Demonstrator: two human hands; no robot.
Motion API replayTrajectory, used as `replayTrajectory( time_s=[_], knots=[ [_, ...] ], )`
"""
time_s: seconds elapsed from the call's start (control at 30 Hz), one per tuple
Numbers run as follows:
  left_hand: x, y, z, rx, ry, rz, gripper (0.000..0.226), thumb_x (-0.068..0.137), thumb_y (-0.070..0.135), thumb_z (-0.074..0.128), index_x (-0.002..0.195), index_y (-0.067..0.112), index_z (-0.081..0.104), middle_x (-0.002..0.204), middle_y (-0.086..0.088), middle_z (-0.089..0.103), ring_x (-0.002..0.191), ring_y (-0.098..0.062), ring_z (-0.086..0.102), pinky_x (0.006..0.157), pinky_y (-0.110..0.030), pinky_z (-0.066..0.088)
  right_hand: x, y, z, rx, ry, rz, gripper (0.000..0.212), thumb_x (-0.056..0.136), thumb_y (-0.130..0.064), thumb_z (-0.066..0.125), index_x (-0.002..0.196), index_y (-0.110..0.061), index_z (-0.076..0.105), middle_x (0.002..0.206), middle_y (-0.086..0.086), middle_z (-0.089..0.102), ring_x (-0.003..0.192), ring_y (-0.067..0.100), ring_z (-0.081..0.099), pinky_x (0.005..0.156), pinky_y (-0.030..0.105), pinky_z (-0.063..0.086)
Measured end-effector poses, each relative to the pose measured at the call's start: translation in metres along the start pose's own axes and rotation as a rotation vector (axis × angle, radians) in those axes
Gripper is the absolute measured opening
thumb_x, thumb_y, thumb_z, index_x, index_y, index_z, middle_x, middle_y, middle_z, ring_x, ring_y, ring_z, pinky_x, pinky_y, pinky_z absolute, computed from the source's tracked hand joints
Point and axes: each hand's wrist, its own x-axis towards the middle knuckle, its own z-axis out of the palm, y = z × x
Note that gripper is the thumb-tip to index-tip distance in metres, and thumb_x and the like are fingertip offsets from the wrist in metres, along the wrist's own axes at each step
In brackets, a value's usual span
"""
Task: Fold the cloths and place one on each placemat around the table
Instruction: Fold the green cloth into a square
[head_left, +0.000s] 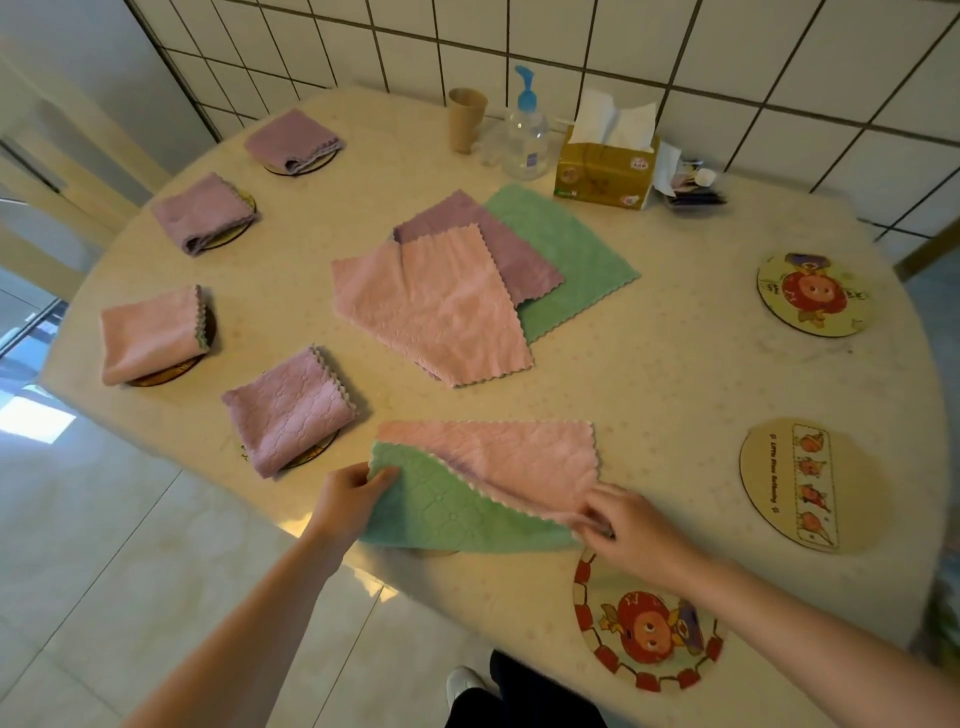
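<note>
cloth (467, 499), green with a pink face, is lying at the near bench (675, 364) edge, looking soft and light. left hand (348, 501) fingers are pinching one corner, right hand (631, 530) fingers pinching the folded edge; corners are offering the surest hold.

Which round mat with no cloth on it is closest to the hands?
The round placemat with the red-block border, at the table's near edge just below the right hand. The other two bare mats lie farther right.
</note>
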Motion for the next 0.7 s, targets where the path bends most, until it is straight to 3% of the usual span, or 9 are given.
replayTrajectory(
  time_s=[0.1, 0.2, 0.3, 0.47, 0.57, 0.7],
  knots=[
    [0.002, -0.003, 0.0, -0.023, 0.008, 0.008, 0.017, 0.091, 0.027, 0.062, 0.079, 0.017, 0.07, 0.079, -0.002, 0.069, 0.072, -0.019, 0.06, 0.072, -0.033, 0.049, 0.01, 0.001, -0.011, 0.367, 0.119, 0.145, 0.015, 0.093, -0.033, 0.053, 0.088, -0.021, 0.061, 0.075, -0.01, 0.061, 0.056, 0.012, 0.048, 0.054, 0.024, 0.043],
    [0.01, -0.001, 0.005, -0.048, 0.051, 0.023, 0.018, 0.092, 0.028, 0.061, 0.081, 0.017, 0.069, 0.082, -0.004, 0.069, 0.073, -0.02, 0.059, 0.075, -0.035, 0.048, 0.031, 0.004, -0.021, 0.48, 0.255, 0.275, 0.03, 0.093, -0.045, 0.047, 0.087, -0.019, 0.061, 0.07, 0.001, 0.06, 0.055, 0.013, 0.047, 0.052, 0.03, 0.038],
    [0.024, -0.003, 0.009, -0.049, 0.126, 0.02, 0.023, 0.09, 0.03, 0.062, 0.084, 0.008, 0.068, 0.084, -0.013, 0.069, 0.072, -0.023, 0.058, 0.071, -0.037, 0.048, 0.051, 0.008, -0.018, 0.524, 0.28, 0.386, 0.052, 0.086, -0.066, 0.042, 0.086, -0.016, 0.059, 0.072, -0.003, 0.06, 0.064, 0.014, 0.056, 0.059, 0.031, 0.045],
    [0.027, -0.007, 0.017, -0.02, 0.225, 0.103, 0.025, 0.092, 0.029, 0.06, 0.086, 0.004, 0.064, 0.08, -0.014, 0.063, 0.067, -0.019, 0.049, 0.061, -0.032, 0.037, 0.058, 0.01, -0.005, 0.314, 0.373, 0.386, 0.02, 0.094, -0.028, 0.051, 0.087, -0.01, 0.056, 0.069, 0.003, 0.058, 0.052, 0.014, 0.048, 0.05, 0.03, 0.039],
    [0.03, -0.004, 0.018, -0.011, 0.262, 0.167, 0.025, 0.092, 0.031, 0.058, 0.082, 0.007, 0.06, 0.077, -0.013, 0.061, 0.068, -0.02, 0.049, 0.061, -0.033, 0.037, 0.059, 0.01, -0.005, 0.291, 0.428, 0.375, 0.02, 0.096, -0.024, 0.047, 0.084, -0.008, 0.051, 0.063, 0.003, 0.052, 0.048, 0.013, 0.041, 0.047, 0.029, 0.032],
    [0.034, -0.003, 0.018, 0.022, 0.287, 0.209, 0.027, 0.094, 0.034, 0.055, 0.078, 0.013, 0.055, 0.075, -0.011, 0.058, 0.069, -0.022, 0.05, 0.062, -0.036, 0.037, 0.064, 0.012, -0.006, 0.27, 0.437, 0.362, 0.014, 0.098, -0.025, 0.044, 0.095, -0.013, 0.052, 0.068, 0.001, 0.056, 0.049, 0.013, 0.047, 0.047, 0.031, 0.036]
  ],
)
